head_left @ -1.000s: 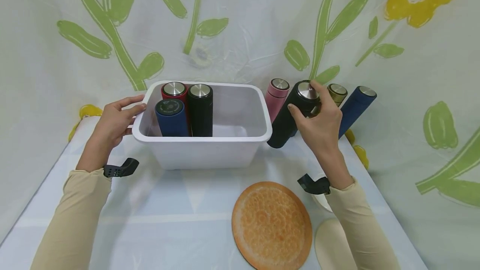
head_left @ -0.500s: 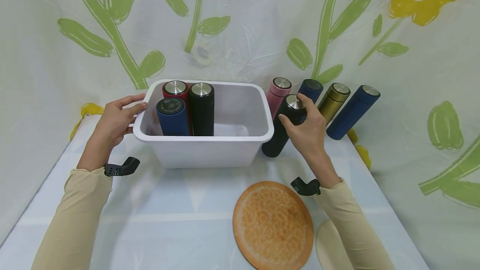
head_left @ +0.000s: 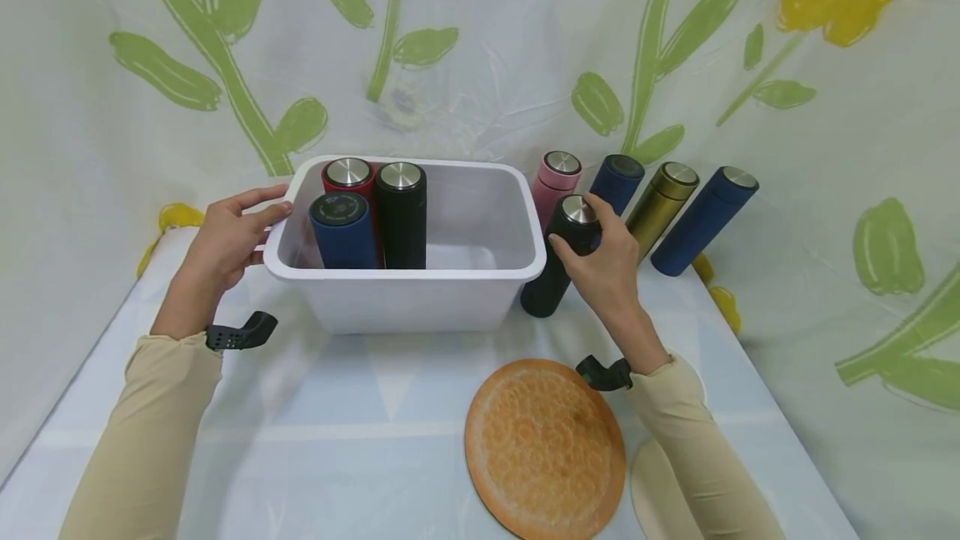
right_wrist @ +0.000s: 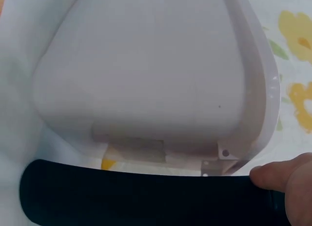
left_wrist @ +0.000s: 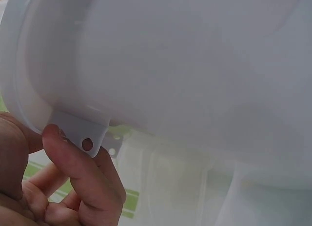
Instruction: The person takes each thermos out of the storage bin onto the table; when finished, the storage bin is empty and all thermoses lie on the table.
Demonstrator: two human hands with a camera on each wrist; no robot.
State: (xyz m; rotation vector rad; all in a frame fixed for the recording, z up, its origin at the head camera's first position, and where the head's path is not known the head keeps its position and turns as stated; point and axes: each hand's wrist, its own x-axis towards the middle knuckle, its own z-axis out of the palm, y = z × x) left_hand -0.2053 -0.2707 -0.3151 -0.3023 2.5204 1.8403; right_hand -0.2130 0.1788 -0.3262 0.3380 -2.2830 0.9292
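A white plastic bin stands on the table, and my left hand grips its left rim. In the left wrist view the fingers curl under the rim at a small tab with a hole. Inside the bin's left half stand a red thermos, a black thermos and a blue thermos. My right hand holds a second black thermos by its top, just outside the bin's right end. This thermos tilts, its base toward the lower left.
Behind the right hand lean a pink thermos, a blue thermos with a dark lid, a gold thermos and a blue thermos with a silver lid. A round brown mat and a beige flat piece lie in front.
My right hand has brought the black thermos left and toward me, off the leaning group, uncovering the dark-lidded blue thermos and the gold one. The left hand stays on the rim.
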